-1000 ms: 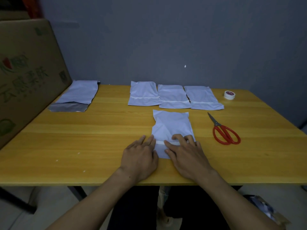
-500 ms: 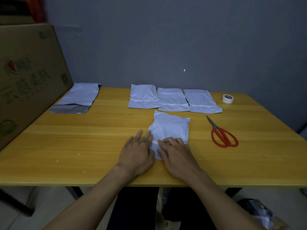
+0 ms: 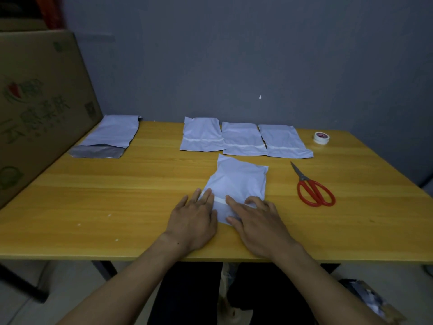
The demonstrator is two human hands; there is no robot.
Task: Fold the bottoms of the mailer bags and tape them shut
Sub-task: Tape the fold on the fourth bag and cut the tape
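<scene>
A white mailer bag lies in front of me on the wooden table, its near end folded up under a strip of white tape. My left hand lies flat with straight fingers, its fingertips on the bag's left edge at the tape. My right hand presses flat on the folded end, fingers over the tape's right part. Three folded, taped bags lie in a row behind. A roll of white tape sits far right.
Red-handled scissors lie to the right of the bag. An unfolded mailer bag with a grey end lies at the far left, next to a big cardboard box. A grey wall stands behind the table.
The bag has slid and turned a little to the left under both hands. My right hand has moved leftward along the tape. My left hand stayed at the bag's left edge.
</scene>
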